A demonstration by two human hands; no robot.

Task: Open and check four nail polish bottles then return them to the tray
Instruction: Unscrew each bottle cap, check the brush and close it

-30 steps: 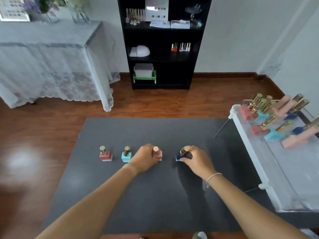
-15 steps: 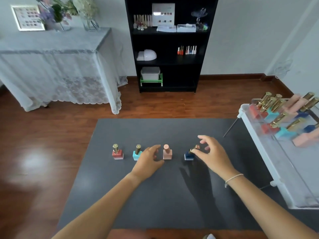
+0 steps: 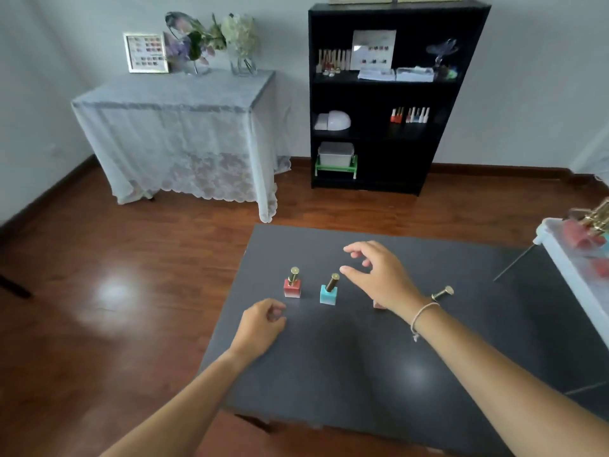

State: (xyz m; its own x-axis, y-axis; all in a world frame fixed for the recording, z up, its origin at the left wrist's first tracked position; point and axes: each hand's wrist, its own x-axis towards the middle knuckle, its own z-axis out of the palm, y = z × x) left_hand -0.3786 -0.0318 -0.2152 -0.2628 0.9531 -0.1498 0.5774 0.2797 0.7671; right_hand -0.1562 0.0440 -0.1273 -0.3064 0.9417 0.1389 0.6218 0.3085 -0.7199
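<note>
Fingers [image 3: 354,278] of the right hand [image 3: 379,278] spread loose, grasping nothing, above the teal bottle [image 3: 328,293] on the table [image 3: 362,374], seemingly reaching for it, while the left hand [image 3: 260,328] curls empty nearby.

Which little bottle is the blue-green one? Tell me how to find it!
Look at the dark grey table in front of the person. Bottles stand in a row there, and the turquoise nail polish bottle is second from the left, just below the right hand. Its neighbour, the red nail polish bottle, is red; this one is turquoise.
</note>
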